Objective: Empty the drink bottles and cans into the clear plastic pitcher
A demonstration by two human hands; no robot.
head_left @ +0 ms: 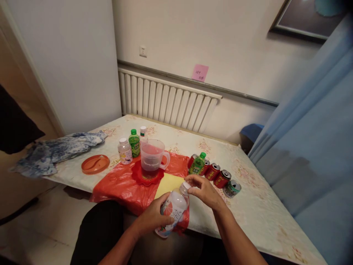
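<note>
My left hand [156, 212] is wrapped round the body of a clear plastic tea bottle [174, 210] with a printed label, tilted over the table's front edge. The fingers of my right hand [202, 191] are closed round its white cap [185, 187]; whether the cap is loose cannot be seen. Behind the bottle, a translucent measuring jug [151, 162] with dark liquid in its lower part stands on a red scalloped dish [135, 176]. A yellow sheet [168, 184] lies beside it on a red plastic bag [116, 184].
Left of the jug stand a white-capped bottle [125, 152], a green bottle [134, 144] and another bottle [143, 133]. To the right are a green bottle [197, 164] and several cans [222, 179]. An orange lid [95, 164] and crumpled cloth [66, 149] lie at left.
</note>
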